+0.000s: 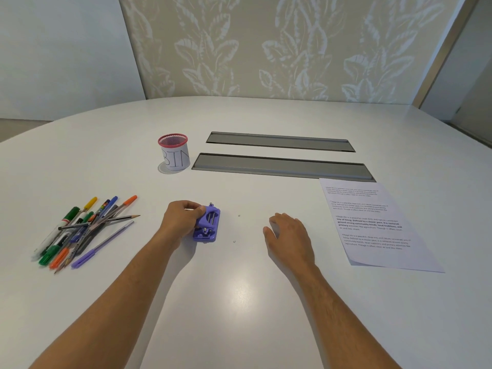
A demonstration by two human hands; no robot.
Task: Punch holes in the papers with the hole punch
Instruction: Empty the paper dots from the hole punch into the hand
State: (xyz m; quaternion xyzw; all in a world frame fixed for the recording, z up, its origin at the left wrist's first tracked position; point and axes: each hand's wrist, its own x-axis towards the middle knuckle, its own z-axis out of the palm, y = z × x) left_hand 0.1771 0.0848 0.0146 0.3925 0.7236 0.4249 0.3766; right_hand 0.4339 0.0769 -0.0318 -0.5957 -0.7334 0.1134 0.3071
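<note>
Fingers of your left hand (182,218) were wrapped around the purple hole punch (207,224), which lay tipped on its side on the white table (239,302), its underside and metal pins facing right. Your right hand (288,231) rested palm down, loosely spread and holding nothing, between the punch and the printed papers (372,225) lying flat to your right. Tiny paper dots (234,241) sat near the punch. Pens and pencils (85,230) lay heaped on the left, a red mesh cup marked BIN (174,153) stood beyond

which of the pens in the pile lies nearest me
The purple pen at the pile's right edge; its cap end reaches closest to you, apart from the crossed heap.
</note>
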